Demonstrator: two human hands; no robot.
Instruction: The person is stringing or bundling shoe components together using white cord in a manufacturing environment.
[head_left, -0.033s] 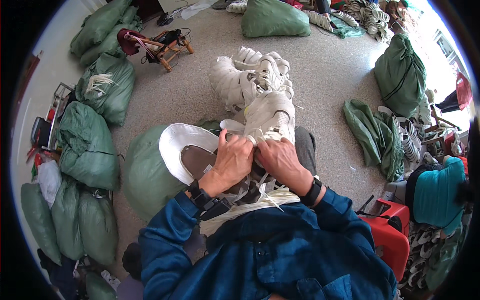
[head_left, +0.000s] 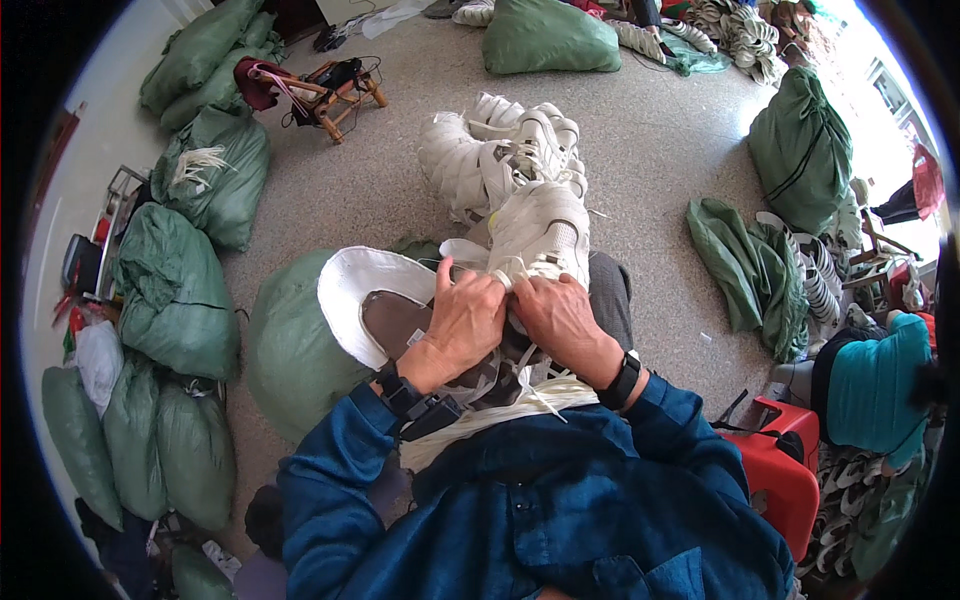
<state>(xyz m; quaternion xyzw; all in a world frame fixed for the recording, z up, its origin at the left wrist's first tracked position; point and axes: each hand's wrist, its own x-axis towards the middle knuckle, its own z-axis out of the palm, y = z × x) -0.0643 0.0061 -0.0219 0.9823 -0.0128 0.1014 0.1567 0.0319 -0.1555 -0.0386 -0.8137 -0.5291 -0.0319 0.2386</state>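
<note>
Shoe (head_left: 538, 222) is pinched by hands (head_left: 468, 312); bulging green sacks (head_left: 178, 312) hide contents.

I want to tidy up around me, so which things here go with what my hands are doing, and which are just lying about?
Seemingly in use:
- white shoe uppers, with left hand and right hand at their near end
- pale laces across the lap

Seemingly lying about:
- green sacks
- red plastic stool
</note>
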